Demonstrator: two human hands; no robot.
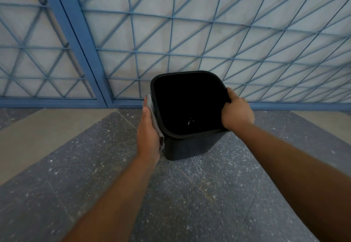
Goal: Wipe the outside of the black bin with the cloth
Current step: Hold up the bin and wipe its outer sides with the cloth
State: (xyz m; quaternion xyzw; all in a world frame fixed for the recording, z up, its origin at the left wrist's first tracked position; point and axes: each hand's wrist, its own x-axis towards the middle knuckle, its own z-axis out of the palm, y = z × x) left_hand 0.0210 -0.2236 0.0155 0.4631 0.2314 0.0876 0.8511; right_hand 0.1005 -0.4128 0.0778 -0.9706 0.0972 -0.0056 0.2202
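Note:
The black bin (190,146) stands on the floor at the centre of the view, its open top facing me. My left hand (147,133) lies flat along the bin's left outer wall, its straight fingers pressing a grey cloth (154,117) against it. Only the edges of the cloth show between palm and bin. My right hand (236,109) grips the bin's right rim, with fingers curled over the edge.
A blue metal grille (171,32) over pale panels stands right behind the bin, with a thick blue post (76,38) to the left. The floor is dark speckled stone (133,165) with a lighter strip (47,131) on the left.

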